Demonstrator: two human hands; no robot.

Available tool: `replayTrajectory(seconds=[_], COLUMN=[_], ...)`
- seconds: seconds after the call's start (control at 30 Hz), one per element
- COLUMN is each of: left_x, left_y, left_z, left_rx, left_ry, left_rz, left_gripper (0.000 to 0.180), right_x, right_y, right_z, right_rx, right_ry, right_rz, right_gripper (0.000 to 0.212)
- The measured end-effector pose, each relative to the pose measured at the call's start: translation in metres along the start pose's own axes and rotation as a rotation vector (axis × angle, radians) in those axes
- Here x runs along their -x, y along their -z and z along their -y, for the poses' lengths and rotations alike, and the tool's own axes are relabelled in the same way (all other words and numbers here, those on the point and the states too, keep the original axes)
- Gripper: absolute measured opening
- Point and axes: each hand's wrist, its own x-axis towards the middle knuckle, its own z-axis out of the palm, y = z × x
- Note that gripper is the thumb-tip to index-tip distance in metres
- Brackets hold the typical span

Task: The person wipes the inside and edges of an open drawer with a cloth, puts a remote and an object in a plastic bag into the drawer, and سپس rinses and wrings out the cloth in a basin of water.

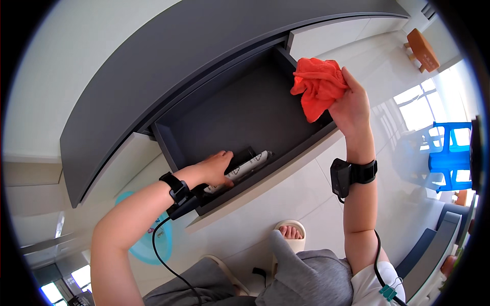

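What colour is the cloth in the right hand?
The cloth is plain orange-red; the head view shows it best.

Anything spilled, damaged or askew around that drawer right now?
Nothing stands out. The drawer shows no visible spill or damage; the white packet lies near its front, partly hidden by the left hand. The red cloth is crumpled in the right hand.

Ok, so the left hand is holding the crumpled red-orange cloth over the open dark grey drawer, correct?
Wrong hand: the head view shows the right hand holding the crumpled red-orange cloth over the open dark grey drawer. The left hand isn't on the cloth.
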Motion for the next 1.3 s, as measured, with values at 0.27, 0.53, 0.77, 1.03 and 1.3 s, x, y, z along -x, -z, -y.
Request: replayTrajectory(seconds=[0.27,0.53,0.77,1.03,1.3], left_x=[0.002,0.0,0.031,0.082,0.083], left_y=[0.001,-0.004,0.018,0.009,-0.011], left_z=[0.0,0.008,-0.012,-0.079,-0.074], left_rx=[0.055,0.082,0.15,-0.2,-0.301], left_ry=[0.03,0.003,0.002,-0.258,-0.238], left_rz=[-0.047,-0.115,-0.211,-0.155,-0.356], left_gripper=[0.066,0.054,0.058,0.057,0.044], right_x=[0.002,0.005,0.007,0.009,0.015], right_y=[0.003,-0.003,-0.005,-0.007,-0.017], right_z=[0.001,-0.001,-0.001,0.008,0.011], right_rx=[0.014,-0.001,-0.038,-0.042,-0.072], right_ry=[-0.006,-0.02,-0.033,0.008,0.024], right_rz=[-0.002,0.004,0.024,-0.006,0.013], right_gripper=[0.035,0.035,0.036,0.037,0.036])
